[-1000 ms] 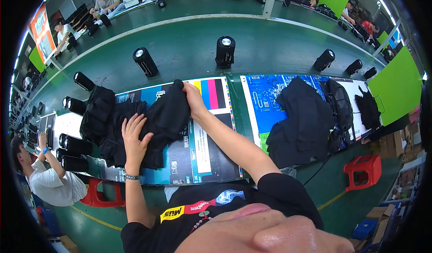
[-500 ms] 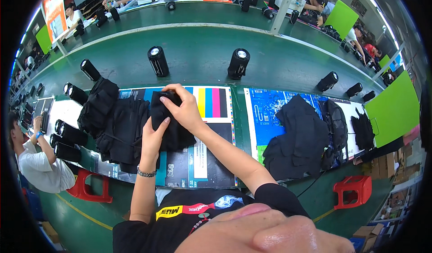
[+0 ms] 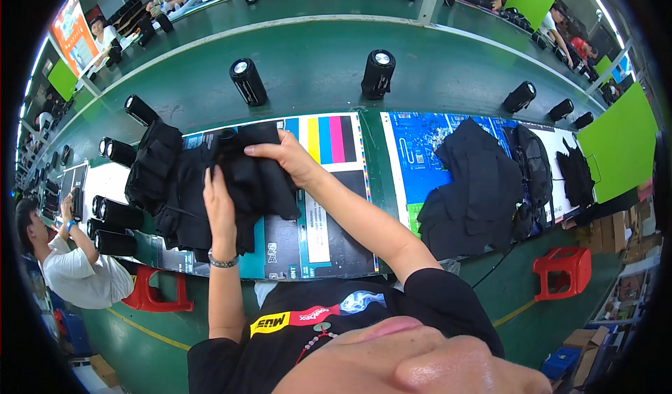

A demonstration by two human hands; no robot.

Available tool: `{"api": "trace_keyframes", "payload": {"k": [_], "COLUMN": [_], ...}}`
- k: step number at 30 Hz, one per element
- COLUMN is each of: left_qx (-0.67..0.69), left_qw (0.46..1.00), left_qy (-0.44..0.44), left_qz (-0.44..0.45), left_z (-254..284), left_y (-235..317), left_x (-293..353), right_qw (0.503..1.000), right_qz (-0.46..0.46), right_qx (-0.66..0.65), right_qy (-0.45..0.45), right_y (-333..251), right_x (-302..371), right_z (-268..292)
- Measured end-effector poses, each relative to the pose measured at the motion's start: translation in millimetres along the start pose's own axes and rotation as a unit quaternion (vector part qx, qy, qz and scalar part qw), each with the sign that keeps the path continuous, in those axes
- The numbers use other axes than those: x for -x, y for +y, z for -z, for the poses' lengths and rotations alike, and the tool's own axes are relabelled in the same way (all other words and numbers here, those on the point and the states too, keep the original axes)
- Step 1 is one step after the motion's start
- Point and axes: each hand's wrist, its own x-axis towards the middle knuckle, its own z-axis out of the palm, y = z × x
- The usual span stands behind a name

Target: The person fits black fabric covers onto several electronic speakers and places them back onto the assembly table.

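My right hand (image 3: pixel 292 159) holds a black cloth piece (image 3: pixel 262 177) by its right edge, thumb on top and the other fingers partly hidden behind it. The cloth hangs loosely over the printed board (image 3: pixel 329 236). My left hand (image 3: pixel 220 208) has its fingers stretched out straight, and their tips touch the dark fabric at the cloth's left side. Directly left of that hand lies a stack of black cloth pieces (image 3: pixel 185 212), with a bunched black heap (image 3: pixel 150 166) beyond it.
Two black cylindrical speakers, a left one (image 3: pixel 248 84) and a right one (image 3: pixel 378 77), stand on the green bench (image 3: pixel 315 65). More speakers (image 3: pixel 119 213) are at the left. Another black cloth pile (image 3: pixel 472 184) lies right. A co-worker (image 3: pixel 80 264) sits at left; a red stool (image 3: pixel 562 273) stands right.
My left fingers have straightened out from their grip on the cloth. My right hand has shifted slightly up and right, and the cloth now spreads wider. The whole view has tilted slightly.
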Motion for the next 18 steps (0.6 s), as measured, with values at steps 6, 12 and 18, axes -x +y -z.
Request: {"api": "trace_keyframes", "payload": {"k": [6,12,18], "left_qx": [0.292,0.273,0.081], "left_qw": [0.955,0.960,0.990], "left_qy": [0.002,0.060,-0.110], "left_qz": [0.056,-0.018,-0.043], "left_z": [25,19,-27], "left_y": [13,35,45], "left_x": [-17,-22,15], "right_qw": [0.996,0.986,0.941], "right_qz": [0.040,0.118,0.161], "right_qx": [-0.081,0.115,0.286], "right_qy": [0.011,0.023,0.082], "right_y": [-8,-30,-11], "right_x": [-13,4,19], "right_z": [23,-9,-42]}}
